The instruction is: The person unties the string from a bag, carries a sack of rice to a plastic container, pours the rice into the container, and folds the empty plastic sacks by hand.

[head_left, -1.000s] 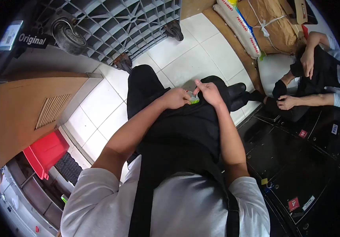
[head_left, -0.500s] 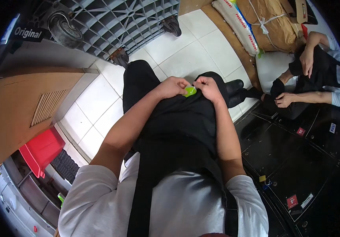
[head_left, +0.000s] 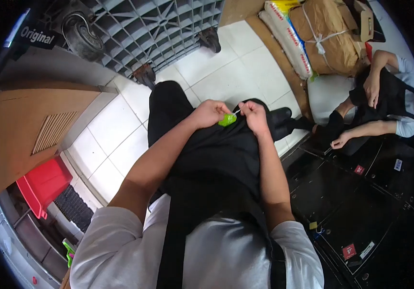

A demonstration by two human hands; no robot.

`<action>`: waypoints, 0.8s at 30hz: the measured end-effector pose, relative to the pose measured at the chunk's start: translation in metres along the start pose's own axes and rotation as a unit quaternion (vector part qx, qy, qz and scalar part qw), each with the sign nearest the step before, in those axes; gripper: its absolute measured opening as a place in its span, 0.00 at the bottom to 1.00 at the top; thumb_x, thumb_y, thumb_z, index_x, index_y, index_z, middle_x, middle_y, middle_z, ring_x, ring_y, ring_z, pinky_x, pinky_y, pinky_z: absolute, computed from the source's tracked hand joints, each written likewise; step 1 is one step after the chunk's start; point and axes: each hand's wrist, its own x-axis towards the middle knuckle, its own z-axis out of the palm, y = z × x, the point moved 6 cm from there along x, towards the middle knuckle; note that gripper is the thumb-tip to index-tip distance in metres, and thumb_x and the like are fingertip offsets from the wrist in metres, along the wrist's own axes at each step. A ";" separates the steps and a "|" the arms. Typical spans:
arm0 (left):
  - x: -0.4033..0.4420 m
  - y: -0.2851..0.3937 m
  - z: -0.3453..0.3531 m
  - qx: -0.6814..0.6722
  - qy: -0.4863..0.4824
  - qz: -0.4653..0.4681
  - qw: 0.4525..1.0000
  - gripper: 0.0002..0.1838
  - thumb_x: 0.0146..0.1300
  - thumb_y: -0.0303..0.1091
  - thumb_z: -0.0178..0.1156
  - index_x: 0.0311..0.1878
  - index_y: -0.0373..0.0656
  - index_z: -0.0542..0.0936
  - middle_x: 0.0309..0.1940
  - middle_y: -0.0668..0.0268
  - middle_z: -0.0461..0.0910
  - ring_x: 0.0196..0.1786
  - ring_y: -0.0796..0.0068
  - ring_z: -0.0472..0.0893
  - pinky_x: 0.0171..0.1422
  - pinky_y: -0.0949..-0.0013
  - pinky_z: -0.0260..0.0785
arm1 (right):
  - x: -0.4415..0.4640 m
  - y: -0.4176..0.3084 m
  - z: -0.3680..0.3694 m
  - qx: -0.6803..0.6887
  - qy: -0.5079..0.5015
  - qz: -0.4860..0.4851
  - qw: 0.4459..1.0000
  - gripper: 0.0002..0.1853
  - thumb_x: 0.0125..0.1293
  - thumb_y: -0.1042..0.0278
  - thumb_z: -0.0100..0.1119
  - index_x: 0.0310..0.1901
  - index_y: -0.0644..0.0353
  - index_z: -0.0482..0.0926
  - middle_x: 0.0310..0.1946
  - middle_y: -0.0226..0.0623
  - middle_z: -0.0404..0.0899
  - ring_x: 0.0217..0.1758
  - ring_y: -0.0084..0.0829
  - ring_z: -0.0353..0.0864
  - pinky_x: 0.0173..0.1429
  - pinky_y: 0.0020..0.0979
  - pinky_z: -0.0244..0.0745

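Over my lap, my left hand (head_left: 210,114) is closed with its fingertips pinching a small shiny green packet (head_left: 226,120). What kind of packet it is, I cannot make out. My right hand (head_left: 255,117) is closed just to the right of it, thumb and fingers pinched on the end of a thin white strip (head_left: 237,111). That strip stretches from the packet's upper right edge to my right fingertips. Beneath both hands lies the black apron (head_left: 211,154) across my thighs.
Another person (head_left: 385,96) sits at the right, by black lockers (head_left: 346,192). A grey plastic pallet on casters (head_left: 159,29) stands upright ahead. A white sack (head_left: 288,41) and a brown wrapped bundle (head_left: 327,38) lie at the back right. On the left are a wooden door (head_left: 33,135) and a red bin (head_left: 45,185).
My right hand has drawn slightly away from my left, so the white strip between them shows more. The other person's lower hand has shifted left and down. The view has tilted a little.
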 end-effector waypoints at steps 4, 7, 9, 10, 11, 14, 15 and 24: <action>-0.006 0.016 -0.004 0.006 -0.008 0.007 1.000 0.09 0.67 0.31 0.62 0.45 0.36 0.85 0.28 0.73 0.80 0.31 0.85 0.75 0.36 0.78 0.68 | 0.008 0.005 0.005 0.018 -0.018 0.021 0.999 0.21 0.71 0.61 0.65 0.21 0.58 0.74 0.19 0.20 0.72 0.24 0.13 0.63 0.30 0.23 0.59; -0.003 0.010 -0.008 0.014 0.014 -0.027 0.999 0.16 0.69 0.44 0.65 0.40 0.37 0.87 0.27 0.71 0.81 0.30 0.84 0.76 0.36 0.76 0.69 | 0.009 0.004 0.001 0.015 -0.004 0.021 1.000 0.21 0.71 0.60 0.66 0.21 0.58 0.74 0.19 0.20 0.73 0.24 0.13 0.63 0.30 0.23 0.59; -0.005 0.010 -0.009 0.010 0.032 -0.036 0.999 0.20 0.68 0.49 0.66 0.37 0.38 0.88 0.26 0.69 0.83 0.29 0.82 0.77 0.36 0.74 0.69 | 0.009 0.005 0.002 0.032 -0.016 0.028 0.999 0.20 0.69 0.63 0.68 0.21 0.59 0.75 0.19 0.20 0.73 0.24 0.13 0.63 0.30 0.22 0.59; -0.007 0.013 -0.009 0.016 0.037 -0.035 0.999 0.21 0.68 0.50 0.66 0.36 0.38 0.88 0.27 0.70 0.83 0.30 0.83 0.76 0.37 0.75 0.70 | 0.010 0.007 0.001 0.032 -0.015 0.028 0.999 0.20 0.69 0.63 0.68 0.21 0.59 0.75 0.19 0.20 0.73 0.24 0.13 0.63 0.30 0.22 0.59; -0.008 0.016 -0.008 0.022 0.042 -0.034 0.998 0.21 0.68 0.51 0.66 0.36 0.39 0.88 0.27 0.71 0.83 0.31 0.83 0.76 0.38 0.75 0.70 | 0.011 0.009 0.003 0.027 -0.028 0.029 0.999 0.17 0.68 0.65 0.68 0.22 0.59 0.77 0.20 0.21 0.75 0.25 0.13 0.66 0.31 0.22 0.62; -0.006 0.010 -0.006 0.093 0.013 -0.049 0.994 0.22 0.65 0.51 0.68 0.32 0.38 0.88 0.25 0.69 0.84 0.28 0.81 0.76 0.37 0.73 0.70 | 0.010 0.007 0.007 0.040 -0.057 0.016 0.997 0.11 0.66 0.69 0.70 0.27 0.61 0.81 0.24 0.23 0.79 0.28 0.14 0.71 0.35 0.21 0.68; -0.006 0.010 -0.006 0.094 0.013 -0.050 0.994 0.22 0.65 0.51 0.68 0.32 0.38 0.88 0.25 0.69 0.84 0.28 0.81 0.76 0.37 0.73 0.70 | 0.008 0.005 0.010 0.056 -0.073 0.005 0.996 0.08 0.65 0.71 0.70 0.30 0.62 0.83 0.26 0.24 0.82 0.29 0.15 0.74 0.38 0.21 0.71; 0.006 0.011 0.016 0.151 -0.019 0.072 0.986 0.16 0.57 0.36 0.76 0.44 0.40 0.82 0.28 0.70 0.80 0.33 0.80 0.76 0.39 0.71 0.69 | 0.006 -0.023 0.011 -0.145 -0.147 -0.063 0.976 0.20 0.67 0.53 0.69 0.25 0.61 0.82 0.17 0.28 0.76 0.21 0.19 0.69 0.28 0.27 0.65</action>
